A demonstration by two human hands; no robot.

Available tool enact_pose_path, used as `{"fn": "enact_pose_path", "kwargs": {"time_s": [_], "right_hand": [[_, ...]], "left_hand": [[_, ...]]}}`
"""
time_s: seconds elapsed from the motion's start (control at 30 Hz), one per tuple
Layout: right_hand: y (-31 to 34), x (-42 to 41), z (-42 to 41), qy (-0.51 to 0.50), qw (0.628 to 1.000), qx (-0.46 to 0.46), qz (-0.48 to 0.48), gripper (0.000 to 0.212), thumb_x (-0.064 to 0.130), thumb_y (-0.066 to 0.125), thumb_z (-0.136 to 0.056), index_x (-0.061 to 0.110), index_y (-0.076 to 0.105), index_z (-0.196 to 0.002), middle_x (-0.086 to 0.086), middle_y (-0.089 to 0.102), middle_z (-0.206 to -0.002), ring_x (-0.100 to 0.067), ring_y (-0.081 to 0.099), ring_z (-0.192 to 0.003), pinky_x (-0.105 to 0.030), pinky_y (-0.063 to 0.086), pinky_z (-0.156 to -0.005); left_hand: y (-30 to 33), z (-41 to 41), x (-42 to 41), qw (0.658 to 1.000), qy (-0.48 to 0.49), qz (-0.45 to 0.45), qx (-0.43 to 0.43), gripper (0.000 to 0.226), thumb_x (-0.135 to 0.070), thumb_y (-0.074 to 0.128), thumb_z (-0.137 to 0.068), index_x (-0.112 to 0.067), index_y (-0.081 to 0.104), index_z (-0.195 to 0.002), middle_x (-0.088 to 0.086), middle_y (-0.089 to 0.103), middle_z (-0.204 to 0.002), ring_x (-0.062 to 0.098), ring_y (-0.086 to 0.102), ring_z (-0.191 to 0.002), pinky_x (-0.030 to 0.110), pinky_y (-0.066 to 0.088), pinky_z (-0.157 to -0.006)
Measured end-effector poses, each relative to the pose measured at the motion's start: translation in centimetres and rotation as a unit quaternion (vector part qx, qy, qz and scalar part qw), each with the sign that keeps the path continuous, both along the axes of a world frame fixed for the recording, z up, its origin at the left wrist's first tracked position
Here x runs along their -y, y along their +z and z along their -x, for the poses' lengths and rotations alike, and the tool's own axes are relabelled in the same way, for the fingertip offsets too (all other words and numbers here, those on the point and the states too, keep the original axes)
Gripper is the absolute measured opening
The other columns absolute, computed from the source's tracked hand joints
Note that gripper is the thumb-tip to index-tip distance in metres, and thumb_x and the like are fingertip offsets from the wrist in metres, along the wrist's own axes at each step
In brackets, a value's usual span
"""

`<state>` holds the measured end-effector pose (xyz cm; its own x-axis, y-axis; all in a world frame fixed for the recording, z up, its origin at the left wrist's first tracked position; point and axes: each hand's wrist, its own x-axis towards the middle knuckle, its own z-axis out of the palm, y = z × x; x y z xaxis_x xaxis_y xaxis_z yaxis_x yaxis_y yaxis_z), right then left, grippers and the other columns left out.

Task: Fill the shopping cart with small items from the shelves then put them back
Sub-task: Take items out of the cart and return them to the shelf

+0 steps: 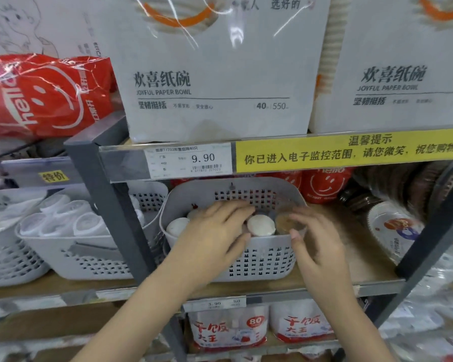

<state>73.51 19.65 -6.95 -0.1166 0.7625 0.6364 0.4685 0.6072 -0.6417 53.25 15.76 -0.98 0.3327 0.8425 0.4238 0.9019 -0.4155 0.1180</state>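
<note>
Head view: on a wooden store shelf [351,262] stands a grey perforated plastic basket [259,259] of white-capped rolls [260,224]. The left hand [215,231] lies spread over them; the right hand [317,244] pinches a clear plastic cup stack [285,220] inside.

the left hand [215,231] covers part of the white rolls [260,224] in the grey basket [259,262]. the right hand [317,246] blurs over a clear cup stack [285,222]; its grip cannot be told. the paper bowl packs [215,74] are cut off by the top edge.
</note>
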Motion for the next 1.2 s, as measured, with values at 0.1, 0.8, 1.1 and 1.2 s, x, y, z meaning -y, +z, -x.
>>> {"fn": "enact_pose_path", "kwargs": {"time_s": [0.1,0.8,1.1,1.2], "right_hand": [[0.2,2.1,2.4,0.017,0.998,0.05,-0.022,0.033,0.032,0.043,-0.091,0.015,0.063,-0.112,0.005,0.06,-0.121,-0.014,0.051,-0.12,-0.038,0.039,-0.102],[-6.8,34.4,43.2,0.583,0.738,0.302,0.157,0.028,0.041,0.043,-0.099,0.038,0.047,-0.126,0.023,0.048,-0.12,0.0,0.045,-0.118,-0.025,0.041,-0.098],[-8.5,47.0,55.4,0.676,0.633,0.348,0.148,0.023,0.044,0.044,-0.097,0.05,0.04,-0.119,0.038,0.038,-0.114,0.004,0.037,-0.117,-0.024,0.035,-0.103],[-9.5,47.6,59.8,0.663,0.637,0.355,0.171,0.028,0.044,0.046,-0.097,0.043,0.047,-0.125,0.026,0.047,-0.125,0.003,0.044,-0.116,-0.023,0.04,-0.098]], "left_hand": [[-1.1,3.4,4.4,0.999,0.028,0.01,-0.037,0.044,-0.033,0.042,-0.091,-0.017,0.052,-0.131,-0.002,0.053,-0.133,0.017,0.05,-0.121,0.034,0.046,-0.097],[-12.3,25.6,59.3,0.571,0.734,0.042,0.365,0.04,-0.034,0.056,-0.091,-0.023,0.053,-0.129,-0.007,0.057,-0.128,0.013,0.052,-0.118,0.033,0.043,-0.095],[-13.7,29.9,72.8,0.426,0.804,-0.041,0.414,0.026,-0.018,0.063,-0.088,-0.021,0.058,-0.113,-0.003,0.063,-0.112,0.021,0.059,-0.109,0.037,0.045,-0.09],[-13.7,34.3,73.3,0.437,0.806,-0.044,0.395,0.028,-0.019,0.061,-0.09,-0.02,0.057,-0.118,-0.008,0.061,-0.112,0.014,0.057,-0.109,0.03,0.042,-0.089]]}}
